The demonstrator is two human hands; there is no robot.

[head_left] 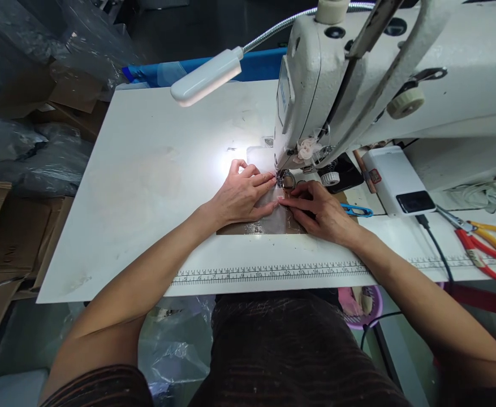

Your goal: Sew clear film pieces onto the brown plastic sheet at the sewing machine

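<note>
Under the needle area of the white sewing machine [305, 85] lies a piece of thin, whitish, sheer fabric [273, 225]. My left hand [244, 195] rests on it, palm down with fingers spread, just left of the presser foot [280, 178]. On the other side, my right hand [322, 215] has its fingers bent and drawn together at the fabric's right edge, seeming to pinch it. The fingertips of both hands come close together in front of the foot. A brownish sheet [231, 229] shows beneath the fabric.
A lamp [207, 76] on a bendable neck hangs over the white table [146, 164]. To the right are a white power bank [398, 181], a blue clip-like tool [358, 211], and red-and-yellow-handled scissors [487, 243]. A printed ruler [273, 275] follows the front edge. Cardboard boxes [14, 237] stand left.
</note>
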